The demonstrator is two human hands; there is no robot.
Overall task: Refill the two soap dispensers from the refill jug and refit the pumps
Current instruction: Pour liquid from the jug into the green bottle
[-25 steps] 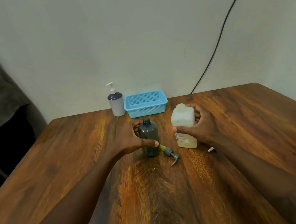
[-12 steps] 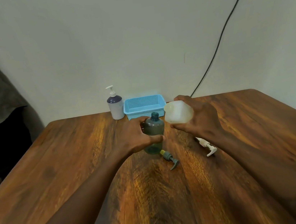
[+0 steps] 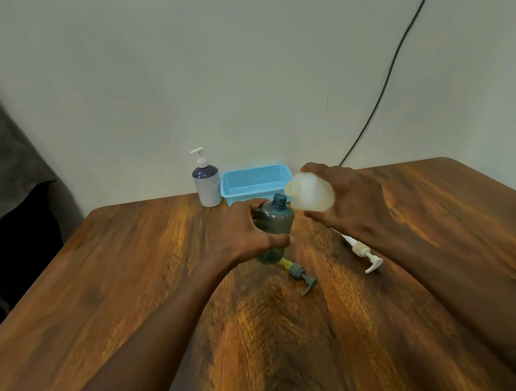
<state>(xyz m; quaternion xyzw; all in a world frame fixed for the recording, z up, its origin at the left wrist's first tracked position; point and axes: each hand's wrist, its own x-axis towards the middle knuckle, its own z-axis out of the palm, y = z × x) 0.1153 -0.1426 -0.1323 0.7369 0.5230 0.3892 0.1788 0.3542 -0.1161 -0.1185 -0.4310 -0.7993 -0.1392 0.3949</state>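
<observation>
Pouring into the first dispenser is the step in hand. The left grip (image 3: 241,230) curls round the grey dispenser (image 3: 275,222), held tilted near the middle of the worktop (image 3: 129,277), its neck open. The right grip (image 3: 358,203) clasps the refill jug (image 3: 310,195), tipped with its mouth just beside that neck; no stream shows. Next, mouth must meet neck squarely before a slow tip. The grey pump (image 3: 303,276) and white pump (image 3: 364,255) lie loose nearby. The second dispenser (image 3: 207,185) stands at the far edge.

Plain room — wooden table (image 3: 129,277), bare wall (image 3: 233,67).
</observation>
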